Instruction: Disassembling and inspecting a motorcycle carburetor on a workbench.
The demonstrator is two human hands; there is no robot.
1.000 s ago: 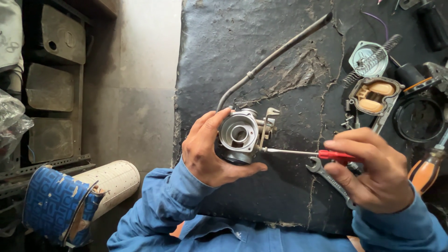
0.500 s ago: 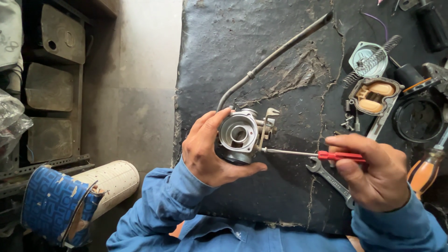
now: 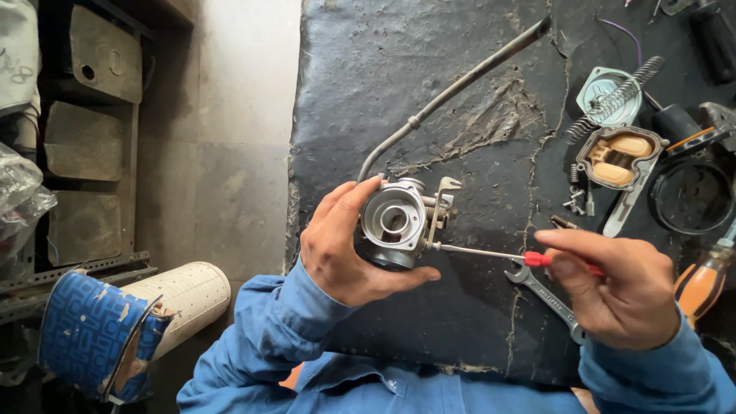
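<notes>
My left hand [image 3: 345, 249] grips a silver metal carburettor body [image 3: 399, 218] above a black, cracked work surface [image 3: 429, 92], its round bore facing me. A thin grey hose [image 3: 460, 84] runs up and right from the body. My right hand [image 3: 621, 291] holds a slim screwdriver [image 3: 491, 253] with a red handle, its tip set against the lower right side of the carburettor. Both arms wear blue sleeves.
A spanner [image 3: 548, 303] lies under my right hand. At the right lie a float bowl part with tan floats [image 3: 617, 157], a spring on a round cap [image 3: 613, 96], small screws [image 3: 576, 201], a black ring [image 3: 690, 195] and an orange-handled tool [image 3: 701, 284]. A blue and white cylinder [image 3: 130, 326] lies lower left.
My right hand has shifted its grip along the red handle, fingers now pinching it further out. The carburettor and left hand stay almost still.
</notes>
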